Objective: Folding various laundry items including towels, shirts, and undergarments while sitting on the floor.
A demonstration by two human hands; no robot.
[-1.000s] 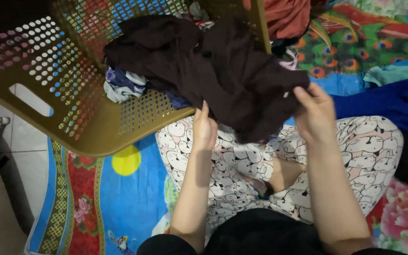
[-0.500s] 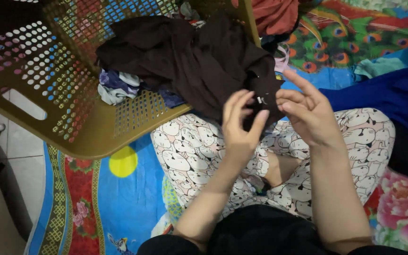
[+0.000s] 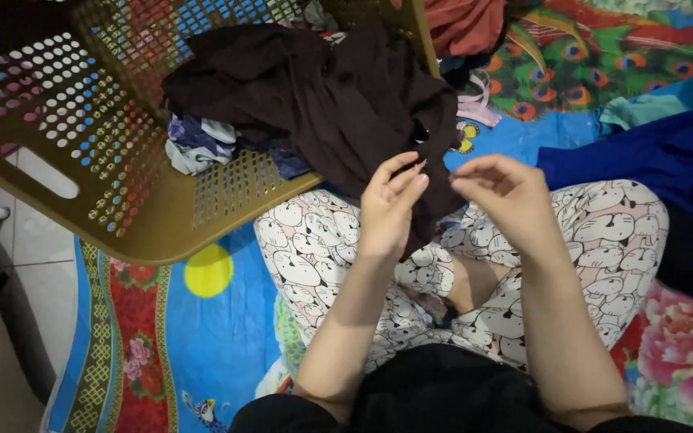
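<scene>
A dark brown garment [image 3: 322, 96] spills out of a tipped olive-yellow perforated laundry basket [image 3: 106, 184] onto my lap. My left hand [image 3: 391, 204] pinches an edge of this garment between thumb and fingers, just above my knee. My right hand [image 3: 507, 196] is beside it, fingertips together on the same dark edge; the exact grip is hard to see. I sit cross-legged in white patterned trousers [image 3: 603, 240].
Blue-white crumpled cloth [image 3: 198, 144] lies inside the basket. A dark blue garment [image 3: 643, 156] lies at the right, a reddish cloth [image 3: 467, 24] at the top. A colourful mat [image 3: 170, 337] covers the floor; white tiles [image 3: 34, 256] show at the left.
Both hands lifted from gripping the garment's lower hem on my lap and came together at one small spot on its edge. The garment shifted slightly left.
</scene>
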